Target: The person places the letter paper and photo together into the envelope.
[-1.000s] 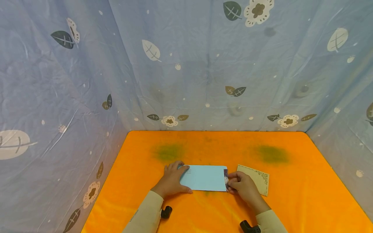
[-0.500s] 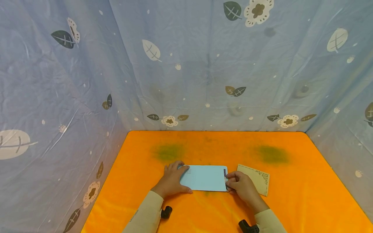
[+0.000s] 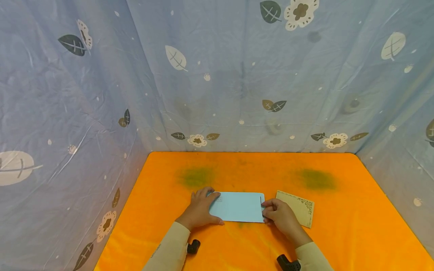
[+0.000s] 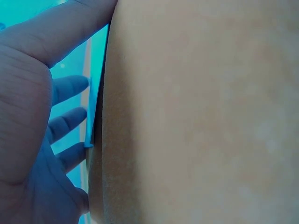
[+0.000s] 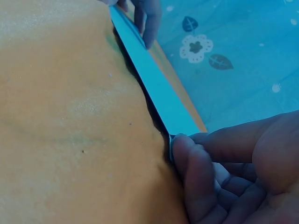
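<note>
A light blue envelope (image 3: 239, 207) lies lengthwise on the orange-covered table. My left hand (image 3: 200, 209) holds its left end, thumb along the near edge and fingers at the far edge. At the envelope's right end, my right hand (image 3: 280, 214) pinches with thumb and index finger. Beside those fingertips a thin dark line, a slit of the picture card, shows at the opening; the remainder is hidden inside. The right wrist view shows the pinching fingers (image 5: 187, 156) right at the end of the blue envelope (image 5: 156, 88). A cream card with a floral border (image 3: 305, 210) lies partly behind my right hand.
An orange cloth (image 3: 237, 169) with two green smudges covers the table. Blue leaf-and-flower curtains (image 3: 217, 75) stand along the back and both sides. Black devices (image 3: 194, 247) sit at both wrists, by cream sleeves.
The dark picture card has slid left into the envelope, its purple strip narrowing to a thin line. My right hand has shifted slightly left with it; my left hand stays put.
</note>
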Demonstrator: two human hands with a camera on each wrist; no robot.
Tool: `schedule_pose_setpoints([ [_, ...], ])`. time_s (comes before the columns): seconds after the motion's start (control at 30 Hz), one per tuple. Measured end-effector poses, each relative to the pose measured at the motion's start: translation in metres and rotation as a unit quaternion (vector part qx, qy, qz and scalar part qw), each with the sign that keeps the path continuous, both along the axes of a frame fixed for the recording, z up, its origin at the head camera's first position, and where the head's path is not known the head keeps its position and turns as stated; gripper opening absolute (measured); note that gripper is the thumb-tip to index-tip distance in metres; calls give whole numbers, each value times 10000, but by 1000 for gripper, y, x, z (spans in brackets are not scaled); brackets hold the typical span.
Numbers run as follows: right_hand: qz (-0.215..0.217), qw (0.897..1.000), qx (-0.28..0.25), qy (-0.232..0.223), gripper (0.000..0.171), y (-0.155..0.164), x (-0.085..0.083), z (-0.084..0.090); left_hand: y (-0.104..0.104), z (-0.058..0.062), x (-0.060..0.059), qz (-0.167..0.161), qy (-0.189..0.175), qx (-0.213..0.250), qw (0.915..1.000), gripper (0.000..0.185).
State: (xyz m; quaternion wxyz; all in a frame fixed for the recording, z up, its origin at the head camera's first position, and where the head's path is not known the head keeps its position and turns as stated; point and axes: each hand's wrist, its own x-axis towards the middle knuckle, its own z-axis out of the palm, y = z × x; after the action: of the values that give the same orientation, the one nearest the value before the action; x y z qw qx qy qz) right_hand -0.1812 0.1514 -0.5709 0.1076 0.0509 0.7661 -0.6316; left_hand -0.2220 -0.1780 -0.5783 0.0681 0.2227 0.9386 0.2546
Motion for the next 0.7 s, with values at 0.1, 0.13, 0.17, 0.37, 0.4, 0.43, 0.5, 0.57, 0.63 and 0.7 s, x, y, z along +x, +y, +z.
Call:
schedule_pose_setpoints([
  [0.1,66,10000,67,15,22,0,0,0,0,0,0,-6,1,-2,10000,102],
  [0.13,69,9999,85,18,23,0,0,0,0,0,0,-7,-3,1,10000,102],
  [0.17,75,9999,109,22,23,0,0,0,0,1,0,-9,-6,7,10000,102],
  [0.37,131,9999,101,26,24,0,-1,0,0,2,0,1,-37,13,10000,102],
  [0.4,146,9998,95,35,24,0,-1,0,0,3,0,0,-35,7,10000,102],
  [0.43,163,9998,88,40,24,1,-1,0,0,3,0,-1,-32,5,10000,102],
  [0.5,184,9998,76,40,24,1,-1,-1,0,2,0,-7,-29,-4,10000,102],
  [0.57,178,9998,70,13,24,2,-1,-1,1,2,0,-8,-29,-4,10000,102],
  [0.63,163,9999,56,-10,23,2,0,-1,1,3,0,-7,-27,-4,10000,102],
  [0.7,133,9999,47,-37,23,2,0,-1,1,3,1,-11,-20,-7,10000,102],
])
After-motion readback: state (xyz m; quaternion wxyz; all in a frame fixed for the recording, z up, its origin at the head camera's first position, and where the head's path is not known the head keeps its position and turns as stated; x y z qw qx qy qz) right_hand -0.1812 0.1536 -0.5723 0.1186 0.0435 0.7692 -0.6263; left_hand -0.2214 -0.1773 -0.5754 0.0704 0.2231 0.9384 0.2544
